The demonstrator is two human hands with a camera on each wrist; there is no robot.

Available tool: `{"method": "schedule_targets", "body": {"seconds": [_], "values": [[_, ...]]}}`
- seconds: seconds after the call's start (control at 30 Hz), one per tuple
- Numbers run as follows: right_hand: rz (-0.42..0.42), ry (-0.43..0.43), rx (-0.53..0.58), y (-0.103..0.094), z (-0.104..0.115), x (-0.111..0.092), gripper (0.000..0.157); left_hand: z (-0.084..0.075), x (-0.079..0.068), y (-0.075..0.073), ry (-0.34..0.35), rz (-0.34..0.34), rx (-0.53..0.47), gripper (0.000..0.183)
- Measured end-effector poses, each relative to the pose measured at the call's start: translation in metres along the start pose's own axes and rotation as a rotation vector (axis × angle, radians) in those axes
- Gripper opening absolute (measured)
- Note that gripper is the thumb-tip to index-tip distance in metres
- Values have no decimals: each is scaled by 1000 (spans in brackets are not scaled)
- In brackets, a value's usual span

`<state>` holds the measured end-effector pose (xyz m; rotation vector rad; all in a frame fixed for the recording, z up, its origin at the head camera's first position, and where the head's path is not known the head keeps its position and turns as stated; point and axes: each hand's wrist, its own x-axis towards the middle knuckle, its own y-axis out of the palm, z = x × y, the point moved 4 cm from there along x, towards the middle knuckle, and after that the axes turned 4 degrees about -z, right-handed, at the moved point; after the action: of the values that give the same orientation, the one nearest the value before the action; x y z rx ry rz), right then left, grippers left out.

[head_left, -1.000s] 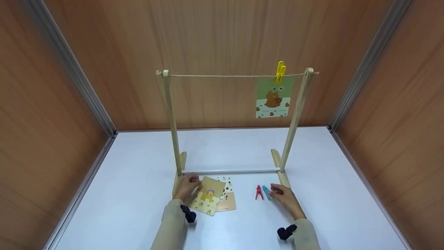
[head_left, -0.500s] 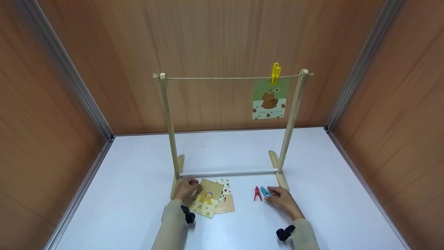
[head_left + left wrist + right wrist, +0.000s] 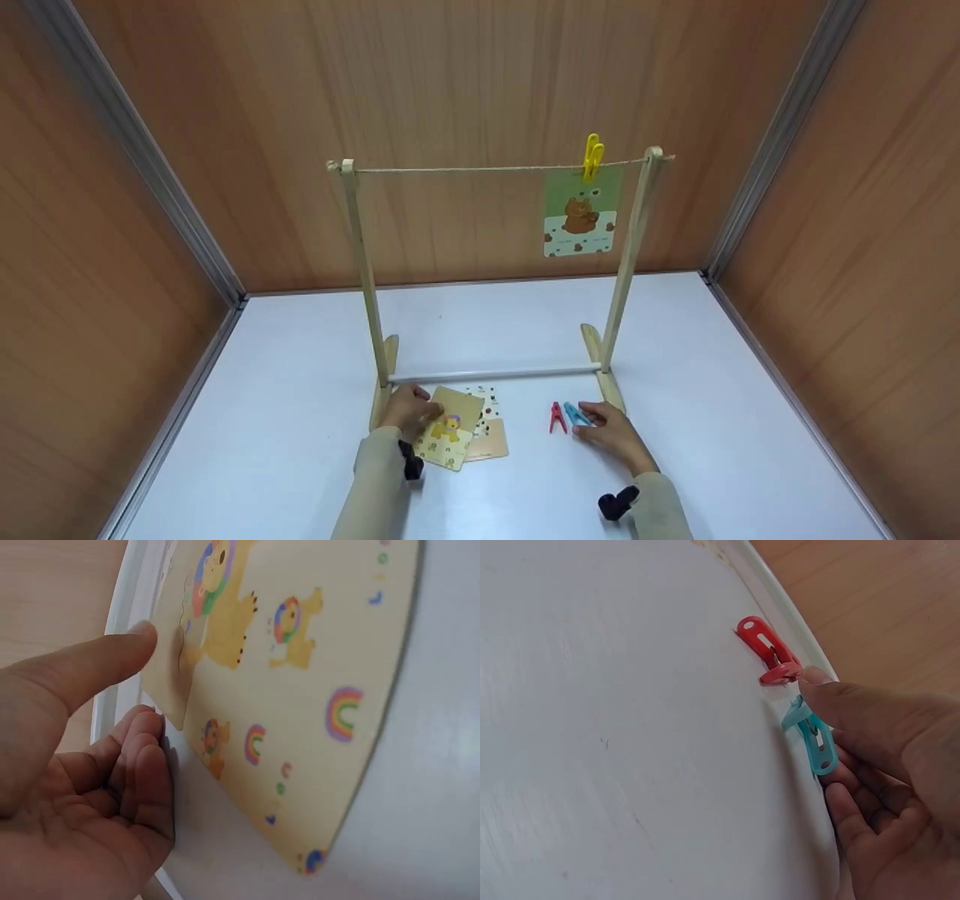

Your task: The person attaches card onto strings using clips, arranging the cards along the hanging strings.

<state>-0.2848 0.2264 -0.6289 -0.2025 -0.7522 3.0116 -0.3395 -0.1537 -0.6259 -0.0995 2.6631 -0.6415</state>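
Note:
In the head view, my left hand is at the left edge of a yellow lion card. The left wrist view puts the thumb over the card's corner, with the other fingers bent beside its edge; a firm grip is not visible. A second card, peach and white with dots, lies partly underneath. On the right, my right hand has thumb and fingers around a light blue clothespin on the table. A red clothespin stands just beyond it, apart from the hand.
A wooden frame with a white lower bar stands behind the cards. From its string hangs a green bear card, held by a yellow clothespin. Wood panels enclose the white table.
My right hand has moved in around the light blue clothespin, which has turned slightly. My left hand has shifted a little right, over the lion card's edge. The view has moved slightly.

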Motion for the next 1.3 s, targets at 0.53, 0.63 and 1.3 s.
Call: {"method": "schedule_targets", "body": {"seconds": [0.53,0.63,1.3], "values": [[5,-17,-11,1,1,0,54,-3,-4,-4,33,5,5,29],[3,-5,-6,1,-1,0,53,-2,-3,-4,38,6,0,28],[-6,-5,9,3,-3,-1,54,0,-1,-4,73,-17,25,35]]}}
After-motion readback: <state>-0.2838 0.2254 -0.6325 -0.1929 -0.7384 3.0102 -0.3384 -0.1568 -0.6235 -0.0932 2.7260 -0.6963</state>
